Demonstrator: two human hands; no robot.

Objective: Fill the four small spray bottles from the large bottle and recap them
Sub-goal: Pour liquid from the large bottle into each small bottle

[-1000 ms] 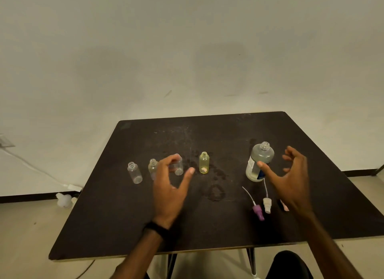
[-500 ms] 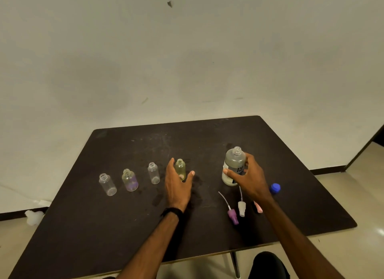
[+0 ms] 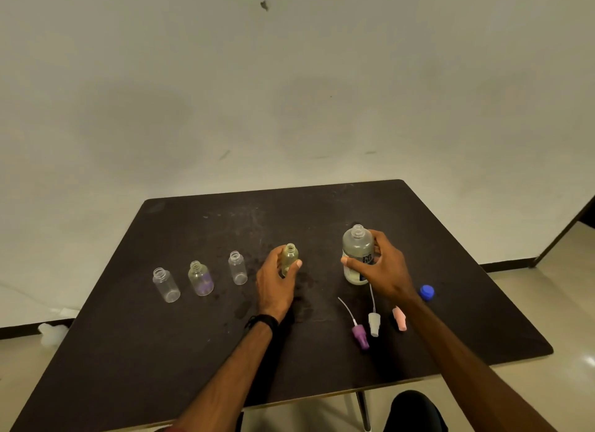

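Pouring being prepped | L hand [image 3: 277, 287] gripping yellow btl [image 3: 289, 258] | R hand [image 3: 384, 270] gripping large btl [image 3: 356, 251] | necks to be aligned, tipped slowly

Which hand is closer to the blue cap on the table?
Right. The right hand grips the large bottle, just left of the blue cap. The left hand grips the yellowish small bottle, much farther left.

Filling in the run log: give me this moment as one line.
left hand: holds yellow bottle | right hand: holds large bottle | bottles: all uncapped | pouring: not started
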